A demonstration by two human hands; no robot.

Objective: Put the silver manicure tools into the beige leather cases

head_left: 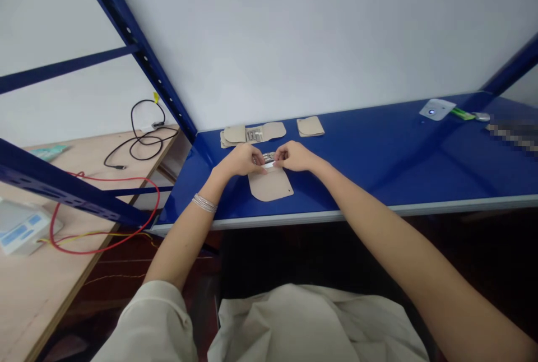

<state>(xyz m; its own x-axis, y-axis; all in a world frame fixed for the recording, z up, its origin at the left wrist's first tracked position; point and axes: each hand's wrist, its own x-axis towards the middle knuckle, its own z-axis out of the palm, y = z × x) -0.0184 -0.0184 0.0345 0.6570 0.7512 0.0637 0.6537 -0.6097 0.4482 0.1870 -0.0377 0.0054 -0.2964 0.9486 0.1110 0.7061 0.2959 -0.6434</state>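
pinching a white strip (269,165), our left hand (244,159) and right hand (297,157) meet at the open beige case (270,185) on our blue tabletop (370,160); beyond that case lie an unfolded pouch (254,134), to its left, and a folded pouch (310,126), to its right.

Surface (365,166): glossy blue
Front left: beige flap case (271,187)
Rear left: opened beige case (275,131), folded beige case (311,126)
Right end: white piece (439,108), green tool (463,114)
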